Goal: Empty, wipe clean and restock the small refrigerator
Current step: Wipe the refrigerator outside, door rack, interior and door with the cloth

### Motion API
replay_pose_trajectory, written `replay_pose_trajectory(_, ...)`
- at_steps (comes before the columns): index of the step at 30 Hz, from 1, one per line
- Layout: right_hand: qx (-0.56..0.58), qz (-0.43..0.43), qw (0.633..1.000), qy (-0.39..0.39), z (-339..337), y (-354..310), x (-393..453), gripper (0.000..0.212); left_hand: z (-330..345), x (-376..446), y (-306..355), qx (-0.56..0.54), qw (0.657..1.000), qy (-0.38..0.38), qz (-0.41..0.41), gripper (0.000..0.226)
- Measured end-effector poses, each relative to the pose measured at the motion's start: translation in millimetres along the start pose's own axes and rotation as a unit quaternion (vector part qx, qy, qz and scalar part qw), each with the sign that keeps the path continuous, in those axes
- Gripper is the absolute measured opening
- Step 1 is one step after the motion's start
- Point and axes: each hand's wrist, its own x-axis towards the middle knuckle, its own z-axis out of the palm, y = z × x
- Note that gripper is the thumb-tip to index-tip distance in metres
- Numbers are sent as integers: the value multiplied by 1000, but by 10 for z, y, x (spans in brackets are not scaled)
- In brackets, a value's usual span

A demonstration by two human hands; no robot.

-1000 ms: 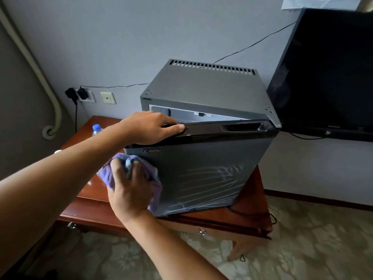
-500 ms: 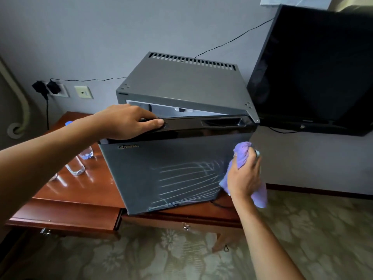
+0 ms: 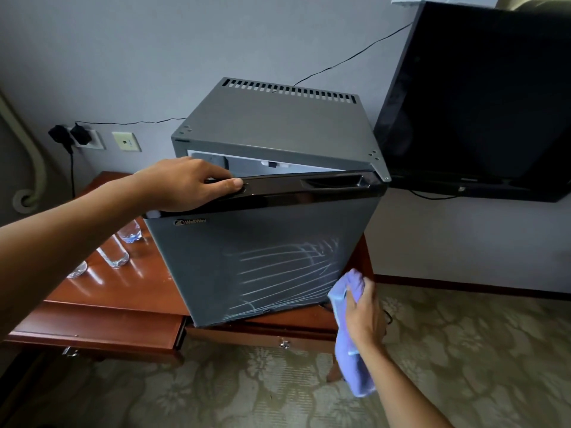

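Head view: the small refrigerator (image 3: 272,134) is sitting on a wooden table (image 3: 123,291), its door (image 3: 259,261) ajar and streaked. I am gripping the door's top edge with my left hand (image 3: 188,186) and clutching a purple cloth (image 3: 349,329) in my right hand (image 3: 364,310) at the lower corner. Overlapping strokes, door braced, should be clearing those streaks. Glasses (image 3: 114,257) are standing beside it.
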Motion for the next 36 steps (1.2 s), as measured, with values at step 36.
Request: replay_pose_trajectory(36, -27, 76, 988, -130, 719, 217, 182, 41, 262, 17, 491, 192, 957, 70, 208, 59)
